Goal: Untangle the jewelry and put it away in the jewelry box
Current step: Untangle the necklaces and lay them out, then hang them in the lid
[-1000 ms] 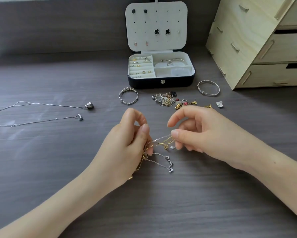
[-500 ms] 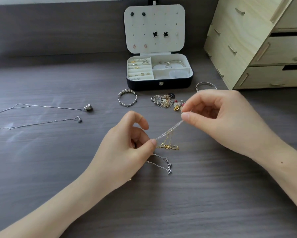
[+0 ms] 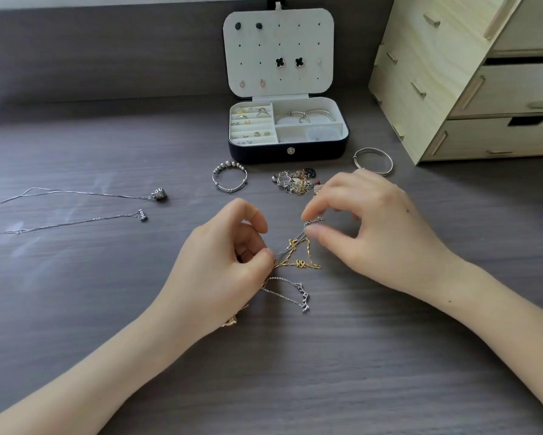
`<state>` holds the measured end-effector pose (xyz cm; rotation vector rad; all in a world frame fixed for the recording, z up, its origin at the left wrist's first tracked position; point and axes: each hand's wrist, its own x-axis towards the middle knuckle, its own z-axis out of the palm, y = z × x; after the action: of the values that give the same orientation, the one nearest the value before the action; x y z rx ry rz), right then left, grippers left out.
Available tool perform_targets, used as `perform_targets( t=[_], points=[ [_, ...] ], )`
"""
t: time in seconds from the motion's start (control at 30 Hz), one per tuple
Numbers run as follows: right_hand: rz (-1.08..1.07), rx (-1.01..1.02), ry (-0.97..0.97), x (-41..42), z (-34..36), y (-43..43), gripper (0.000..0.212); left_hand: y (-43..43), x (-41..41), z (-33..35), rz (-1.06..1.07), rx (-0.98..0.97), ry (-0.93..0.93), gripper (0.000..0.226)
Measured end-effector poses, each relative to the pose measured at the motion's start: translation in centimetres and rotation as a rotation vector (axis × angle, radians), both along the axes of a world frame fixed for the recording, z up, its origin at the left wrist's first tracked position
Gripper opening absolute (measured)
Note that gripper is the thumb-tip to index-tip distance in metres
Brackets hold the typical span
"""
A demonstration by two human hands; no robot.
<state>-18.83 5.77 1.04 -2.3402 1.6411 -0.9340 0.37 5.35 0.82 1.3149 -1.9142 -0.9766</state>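
A thin silver chain (image 3: 290, 248) is pinched by the right hand (image 3: 380, 233) between thumb and forefinger. Its other part is gripped in the curled fingers of the left hand (image 3: 223, 268), so the chain is stretched between both hands, low over the table (image 3: 75, 309). A gold chain (image 3: 299, 262) is tangled with it and hangs from it in loops. A second silver chain (image 3: 304, 298) with a small pendant comes out from under the left hand and lies on the table. Just behind the right hand a tangled heap of jewelry (image 3: 295, 182) is seen, partly hidden by the fingers. A beaded bangle (image 3: 229, 166) lies to the left of the heap and a plain bangle (image 3: 373, 161) to the right. Behind these the jewelry box (image 3: 287, 152) stands open, with rings in its compartments and earrings on the lid. Two necklaces (image 3: 159, 194) are laid out well apart to the left, and a wooden drawer unit (image 3: 452, 73) stands at the right.
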Motion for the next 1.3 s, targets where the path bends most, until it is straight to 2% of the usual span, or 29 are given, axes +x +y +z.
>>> perform_targets(
  t=[0.17, 0.33, 0.47, 0.57, 0.87, 1.07, 1.23, 1.3],
  points=[
    [0.226, 0.094, 0.154, 0.1, -0.4, 0.5, 0.023, -0.1, 0.2, -0.1, 0.013, -0.080, -0.002, 0.015],
    [0.243, 0.059, 0.259, -0.2, 0.0, 0.8, 0.024, -0.4, 0.3, -0.3, 0.077, -0.130, -0.005, 0.012],
    [0.225, 0.069, 0.334, -0.6, 0.6, 0.9, 0.020, -0.5, 0.5, -0.3, 0.108, -0.173, -0.053, 0.021],
    [0.225, 0.067, 0.370, -0.9, 0.7, 0.9, 0.021, -0.6, 0.5, -0.4, 0.093, -0.187, -0.082, 0.016],
    [0.204, 0.061, 0.387, -1.1, 0.6, 1.2, 0.034, -0.8, 0.5, -0.9, 0.069, -0.220, -0.208, 0.019],
    [0.200, 0.070, 0.290, -0.5, 0.7, 1.3, 0.023, -1.4, 1.4, -0.5, 0.038, -0.171, -0.080, 0.031],
    [0.175, 0.062, 0.248, 0.0, -0.1, 1.2, 0.024, -0.8, 2.4, -0.1, 0.020, -0.177, -0.190, 0.006],
    [0.130, 0.060, 0.221, 0.1, -0.4, 1.1, 0.022, -0.1, 2.7, -0.1, -0.039, -0.192, -0.256, 0.006]
  ],
)
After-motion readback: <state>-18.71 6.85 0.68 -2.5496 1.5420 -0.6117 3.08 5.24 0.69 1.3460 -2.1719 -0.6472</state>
